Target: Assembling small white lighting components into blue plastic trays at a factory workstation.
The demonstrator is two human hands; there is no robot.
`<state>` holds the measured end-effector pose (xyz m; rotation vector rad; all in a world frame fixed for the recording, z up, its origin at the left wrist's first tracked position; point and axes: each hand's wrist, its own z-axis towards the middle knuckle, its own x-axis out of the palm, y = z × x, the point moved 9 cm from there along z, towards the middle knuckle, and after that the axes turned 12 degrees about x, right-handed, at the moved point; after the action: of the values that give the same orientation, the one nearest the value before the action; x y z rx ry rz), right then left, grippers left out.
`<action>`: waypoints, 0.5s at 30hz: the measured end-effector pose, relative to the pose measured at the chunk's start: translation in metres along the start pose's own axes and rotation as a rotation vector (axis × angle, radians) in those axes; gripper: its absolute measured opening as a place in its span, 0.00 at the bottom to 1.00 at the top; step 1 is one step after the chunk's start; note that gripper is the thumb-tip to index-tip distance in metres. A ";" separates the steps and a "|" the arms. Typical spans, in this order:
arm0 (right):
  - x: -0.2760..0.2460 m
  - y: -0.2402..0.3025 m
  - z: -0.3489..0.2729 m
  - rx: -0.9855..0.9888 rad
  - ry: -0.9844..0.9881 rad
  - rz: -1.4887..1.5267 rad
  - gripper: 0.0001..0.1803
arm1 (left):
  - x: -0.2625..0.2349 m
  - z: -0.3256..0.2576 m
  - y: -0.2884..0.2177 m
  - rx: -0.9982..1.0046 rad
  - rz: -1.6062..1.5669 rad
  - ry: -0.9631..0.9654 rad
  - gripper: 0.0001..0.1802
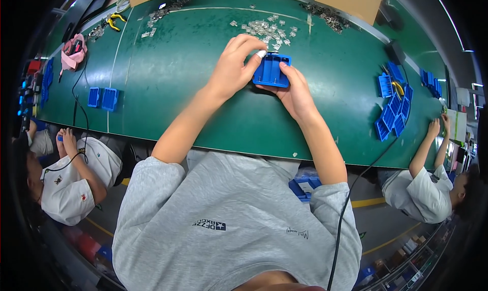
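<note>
A blue plastic battery case (pixel 271 76) with long open compartments is held over the green table in front of me. My right hand (pixel 296 90) grips it, thumb on its right upper side and fingers underneath. My left hand (pixel 235 67) is at its upper left corner, with thumb and forefinger closed together by the far edge. A white cover sits on the left thumb's tip. Whatever is between those fingertips is too small to make out. Small metal pieces show along the case's near inner wall. Just beyond lies a loose spread of small clear and metallic pieces (pixel 274 30).
Several blue cases (pixel 394 108) are heaped at the right, and two more cases (pixel 109 98) lie at the left. Dark metal parts (pixel 330 19) and yellow-handled pliers (pixel 115 22) lie along the far side. Co-workers sit at both sides. A black cable (pixel 351 194) hangs at my right.
</note>
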<state>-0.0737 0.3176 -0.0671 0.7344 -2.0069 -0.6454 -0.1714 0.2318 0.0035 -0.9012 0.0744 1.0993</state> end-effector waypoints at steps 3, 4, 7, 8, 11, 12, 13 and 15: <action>-0.002 -0.002 0.002 0.005 -0.003 0.001 0.21 | 0.002 0.001 -0.004 -0.001 0.015 0.045 0.07; -0.003 -0.002 0.002 0.005 -0.005 0.007 0.21 | 0.002 0.001 -0.004 0.000 0.014 0.043 0.07; -0.003 0.000 0.002 0.009 -0.005 0.007 0.21 | 0.003 0.002 -0.005 0.014 0.016 0.039 0.07; -0.003 0.001 0.001 0.008 -0.005 0.008 0.21 | 0.005 0.002 -0.006 0.010 0.029 0.051 0.07; -0.002 0.001 0.001 -0.002 -0.013 -0.004 0.20 | 0.008 0.001 -0.004 0.012 0.076 0.077 0.08; -0.002 0.001 0.001 -0.003 -0.012 -0.003 0.20 | 0.009 0.000 -0.004 0.016 0.109 0.090 0.09; -0.003 0.001 0.001 -0.004 -0.011 -0.003 0.20 | 0.011 0.000 -0.005 0.017 0.106 0.091 0.09; -0.003 0.001 0.001 -0.012 -0.029 -0.001 0.21 | 0.014 -0.003 0.004 -0.147 -0.063 0.082 0.10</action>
<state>-0.0731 0.3206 -0.0685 0.7230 -2.0277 -0.6714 -0.1664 0.2402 -0.0074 -1.0736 0.0330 1.0189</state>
